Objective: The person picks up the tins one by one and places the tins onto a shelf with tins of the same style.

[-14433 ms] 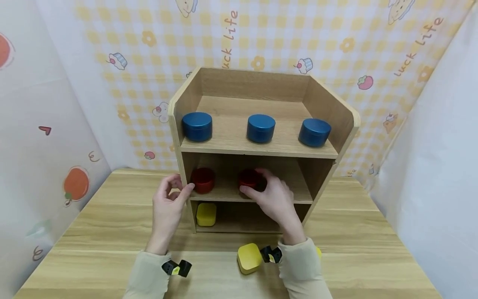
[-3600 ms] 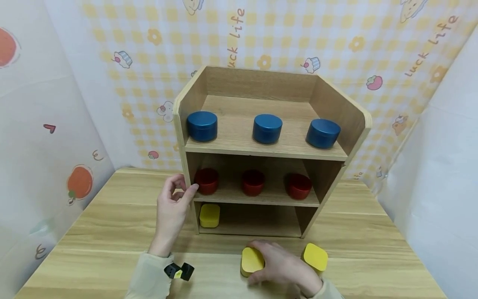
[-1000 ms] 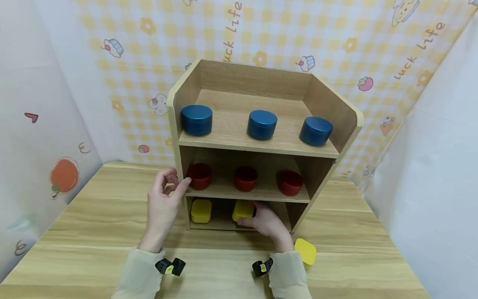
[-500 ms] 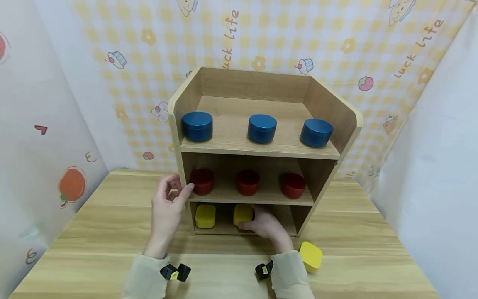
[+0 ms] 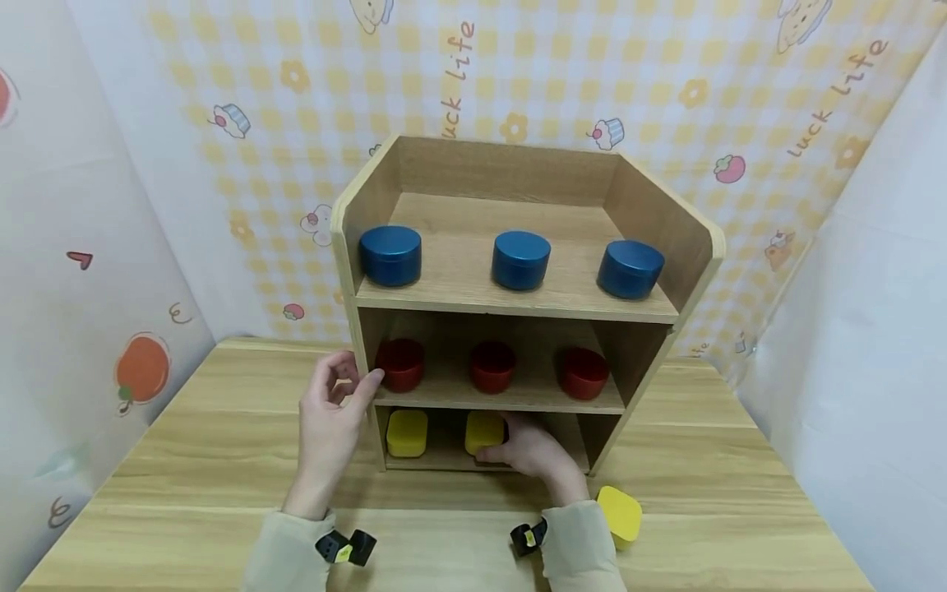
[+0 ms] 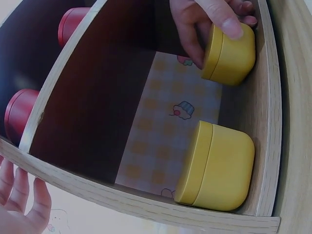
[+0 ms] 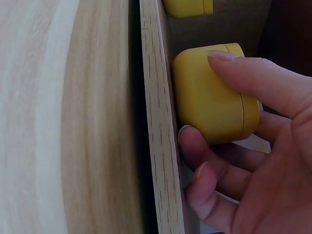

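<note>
A small wooden shelf unit (image 5: pixel 488 311) stands on the table. My left hand (image 5: pixel 333 427) holds the front edge of its left side panel, thumb on the edge and fingers outside. On the bottom shelf, my right hand (image 5: pixel 534 448) grips a yellow square tin (image 5: pixel 483 432), with the thumb on one side and fingers on the other; the right wrist view shows the same yellow tin (image 7: pixel 207 92) resting by the front lip. Another yellow tin (image 5: pixel 407 433) sits left of it. A third yellow tin (image 5: pixel 620 514) lies on the table beside my right sleeve.
Three round blue tins (image 5: pixel 521 261) are spaced along the top shelf. Three round red tins (image 5: pixel 492 367) line the middle shelf. A checked cloth (image 5: pixel 296 148) hangs behind, and white cloth walls (image 5: pixel 851 329) flank the wooden table (image 5: pixel 185 493).
Over the earlier frames, a third red tin has appeared on the middle shelf. The middle yellow tin went from the table to the bottom shelf in my right hand. My left hand stayed put.
</note>
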Demonstrator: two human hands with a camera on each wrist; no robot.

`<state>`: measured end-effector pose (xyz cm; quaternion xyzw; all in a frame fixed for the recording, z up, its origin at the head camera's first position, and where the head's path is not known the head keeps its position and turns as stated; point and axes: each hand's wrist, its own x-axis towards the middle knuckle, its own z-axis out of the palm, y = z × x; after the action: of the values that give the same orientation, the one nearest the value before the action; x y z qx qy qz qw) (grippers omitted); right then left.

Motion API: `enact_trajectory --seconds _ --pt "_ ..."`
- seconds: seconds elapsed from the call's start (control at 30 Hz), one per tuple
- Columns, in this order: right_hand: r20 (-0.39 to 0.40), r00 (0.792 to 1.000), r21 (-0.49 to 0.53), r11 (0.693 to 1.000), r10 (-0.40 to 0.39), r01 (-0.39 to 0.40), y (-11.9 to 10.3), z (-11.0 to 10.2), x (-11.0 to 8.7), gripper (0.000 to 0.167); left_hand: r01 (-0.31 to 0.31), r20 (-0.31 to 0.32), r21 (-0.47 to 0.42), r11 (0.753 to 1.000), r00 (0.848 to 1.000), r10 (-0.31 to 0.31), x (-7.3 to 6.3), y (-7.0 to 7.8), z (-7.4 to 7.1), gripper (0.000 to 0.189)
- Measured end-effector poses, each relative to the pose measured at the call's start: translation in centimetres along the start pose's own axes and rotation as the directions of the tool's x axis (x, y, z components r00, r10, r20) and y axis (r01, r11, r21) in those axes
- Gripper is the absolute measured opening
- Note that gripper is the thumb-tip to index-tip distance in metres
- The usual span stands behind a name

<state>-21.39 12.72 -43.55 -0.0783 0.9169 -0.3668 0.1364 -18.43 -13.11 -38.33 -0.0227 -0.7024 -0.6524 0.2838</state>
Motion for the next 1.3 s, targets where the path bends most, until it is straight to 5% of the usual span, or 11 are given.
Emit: enact_trajectory --seconds 0.23,0.8,1.3 --pt "0.029 0.999 -0.004 1.000 0.031 -0.031 0.0 -0.6 -0.3 0.099 -0.014 0.000 0.000 1.000 1.000 0.014 -0.1 -0.2 0.1 0.026" --pt "0.030 0.994 -0.102 0.990 0.103 -0.099 -1.3 -1.9 -1.2 0.108 -0.017 -0.002 0.015 1.000 1.000 0.017 0.0 0.0 0.0 0.027" --pt "-0.045 0.998 -0.149 0.988 -0.041 0.033 -1.4 -1.9 -3.1 0.093 -0.005 0.016 0.041 0.999 1.000 0.004 0.0 0.1 -0.2 0.030"
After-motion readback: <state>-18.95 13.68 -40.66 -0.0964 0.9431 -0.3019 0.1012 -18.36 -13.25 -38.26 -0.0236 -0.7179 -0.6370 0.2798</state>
